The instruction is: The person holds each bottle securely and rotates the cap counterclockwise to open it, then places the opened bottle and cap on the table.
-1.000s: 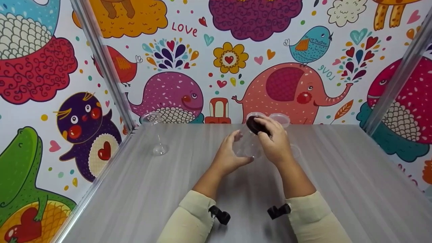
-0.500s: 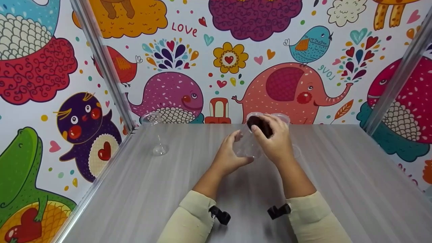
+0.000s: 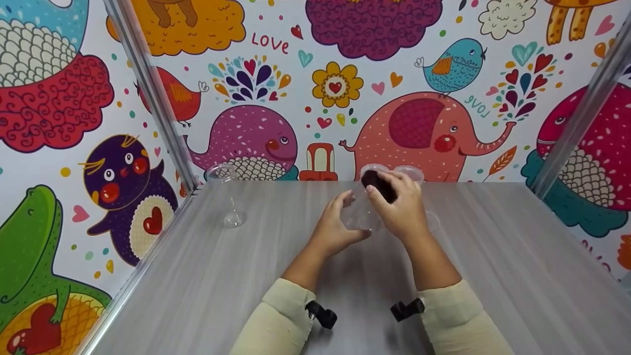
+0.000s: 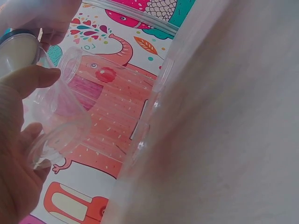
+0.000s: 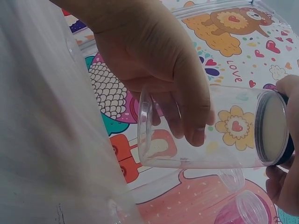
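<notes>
A clear plastic jar (image 3: 362, 214) is tilted above the table, with my left hand (image 3: 331, 228) curled round its body. At its upper end, my right hand (image 3: 406, 209) grips a dark round lid (image 3: 380, 188) between thumb and fingers. The right wrist view shows the lid's pale inner face (image 5: 272, 128) through the jar wall, so the lid sits at the jar's mouth. Whether its thread is engaged, I cannot tell. In the left wrist view, the jar's base (image 4: 60, 140) points toward the table side.
Behind the right hand stand other clear jars, partly hidden; one shows its rim (image 3: 409, 173). Another clear jar (image 3: 230, 197) stands upright at the table's back left. A patterned wall (image 3: 335, 123) closes off the back of the grey table (image 3: 236, 276).
My right hand has turned on the lid: its thumb has shifted up and left while the fingers moved right. The left hand and jar have stayed in place.
</notes>
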Motion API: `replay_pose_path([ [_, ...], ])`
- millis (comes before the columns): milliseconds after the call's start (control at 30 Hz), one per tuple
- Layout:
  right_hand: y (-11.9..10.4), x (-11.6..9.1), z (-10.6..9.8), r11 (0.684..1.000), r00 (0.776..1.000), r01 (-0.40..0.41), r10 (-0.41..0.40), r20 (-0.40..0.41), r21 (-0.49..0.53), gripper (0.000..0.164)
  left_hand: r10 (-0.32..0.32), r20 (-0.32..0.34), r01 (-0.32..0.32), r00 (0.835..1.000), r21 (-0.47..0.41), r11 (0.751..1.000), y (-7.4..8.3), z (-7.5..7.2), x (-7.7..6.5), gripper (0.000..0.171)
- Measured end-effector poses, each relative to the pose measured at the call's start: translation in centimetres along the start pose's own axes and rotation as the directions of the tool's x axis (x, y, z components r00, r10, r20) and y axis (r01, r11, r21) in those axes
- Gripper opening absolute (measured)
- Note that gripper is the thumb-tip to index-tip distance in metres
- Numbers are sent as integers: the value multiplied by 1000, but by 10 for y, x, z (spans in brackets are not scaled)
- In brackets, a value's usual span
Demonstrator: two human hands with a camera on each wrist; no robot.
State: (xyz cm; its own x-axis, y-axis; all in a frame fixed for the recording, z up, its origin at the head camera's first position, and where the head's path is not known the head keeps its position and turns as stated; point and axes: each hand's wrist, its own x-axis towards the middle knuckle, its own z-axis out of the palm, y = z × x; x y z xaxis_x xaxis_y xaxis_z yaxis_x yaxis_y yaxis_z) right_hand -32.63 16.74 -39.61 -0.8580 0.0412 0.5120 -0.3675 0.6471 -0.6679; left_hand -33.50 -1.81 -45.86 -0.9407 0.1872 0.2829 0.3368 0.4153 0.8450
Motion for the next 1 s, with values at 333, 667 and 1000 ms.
replay_pose_path([
  [333, 2, 0, -1, 985, 992, 125, -128, 20, 122, 44, 0, 1, 0, 1000, 0, 1000, 1, 0, 1, 102],
  [667, 0, -1, -2, 967, 987, 152, -160, 21, 205, 47, -9, 13, 9, 1000, -24, 1000, -1, -1, 2, 103],
  [1000, -1, 0, -2, 999, 997, 41, -41, -60, 8, 62, 8, -14, -8, 1000, -12, 1000, 0, 0, 0, 103],
])
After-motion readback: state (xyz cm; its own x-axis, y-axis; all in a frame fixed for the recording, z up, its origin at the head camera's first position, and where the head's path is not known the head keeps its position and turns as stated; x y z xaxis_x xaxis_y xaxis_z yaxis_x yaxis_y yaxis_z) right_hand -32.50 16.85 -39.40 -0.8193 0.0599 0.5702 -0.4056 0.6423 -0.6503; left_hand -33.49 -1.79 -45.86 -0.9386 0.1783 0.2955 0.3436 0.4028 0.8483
